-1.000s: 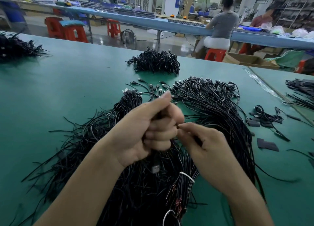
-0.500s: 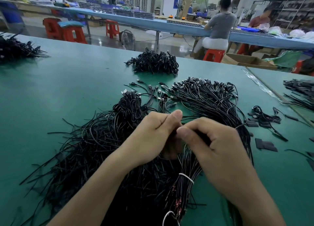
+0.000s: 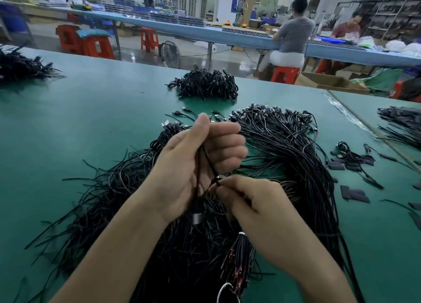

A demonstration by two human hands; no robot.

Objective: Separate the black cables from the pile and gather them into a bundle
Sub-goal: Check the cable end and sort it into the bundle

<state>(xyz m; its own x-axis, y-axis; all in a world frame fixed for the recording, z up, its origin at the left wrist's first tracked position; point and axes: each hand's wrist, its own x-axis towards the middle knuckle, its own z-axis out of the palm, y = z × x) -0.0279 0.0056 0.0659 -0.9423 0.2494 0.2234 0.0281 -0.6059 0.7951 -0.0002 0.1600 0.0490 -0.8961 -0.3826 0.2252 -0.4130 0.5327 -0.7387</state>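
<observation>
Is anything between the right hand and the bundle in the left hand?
Nothing visible. The right hand pinches a black cable that runs up into the grip of the left hand; the cable pile lies beneath both.

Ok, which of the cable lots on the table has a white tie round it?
The small bundle just below the right hand; a white band wraps its top. The far heap and the left heap show none.

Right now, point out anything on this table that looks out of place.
Black scraps lie scattered right of the pile, and a few loose cables lie apart beyond it.
</observation>
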